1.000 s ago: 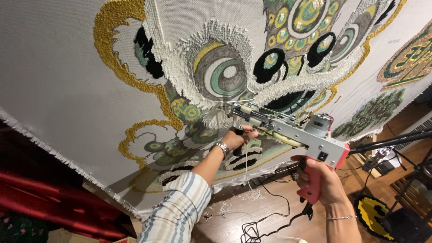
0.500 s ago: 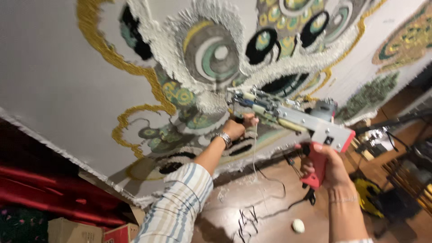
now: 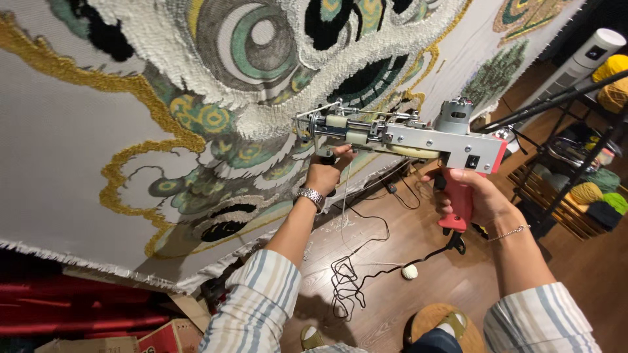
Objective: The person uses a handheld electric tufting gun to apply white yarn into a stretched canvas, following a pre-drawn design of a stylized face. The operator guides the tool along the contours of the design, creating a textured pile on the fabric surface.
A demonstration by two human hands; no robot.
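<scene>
The work in hand is tufting. A tufting gun (image 3: 405, 137) is held up at the stretched cloth (image 3: 72, 150), its needle end pointing to 9 o'clock and sitting at, or just short of, the white pile below the big green eye pattern (image 3: 261, 39). Whether the needle is in the cloth cannot be told from this view.

The right hand (image 3: 474, 196) is wrapped fully around the red handle (image 3: 458, 209), which hangs at 6 o'clock from the gun's rear. The fingers are closed tight, but the trigger finger is hidden. A thin bracelet (image 3: 513, 231) lies on that wrist.

The left hand (image 3: 325, 175) is closed around the front grip under the needle end, at 6 o'clock from the tip, with a metal watch (image 3: 311, 196) on the wrist. Both hands therefore carry the 1 tool, and nothing else is in either.

A thin white strand of yarn (image 3: 345, 202) drops from the front of the gun toward the floor (image 3: 425, 301). A black cord (image 3: 366, 274) runs from the foot of the handle and loops on the boards at 6 o'clock, near a small white ball (image 3: 409, 272). Balls of yarn (image 3: 585, 193) sit on a rack at 3 o'clock.

By my judgement, a further line of stitches calls for the front pressed square and firm against the cloth, both grips kept closed, and the yarn and cord left free of the feet below.
</scene>
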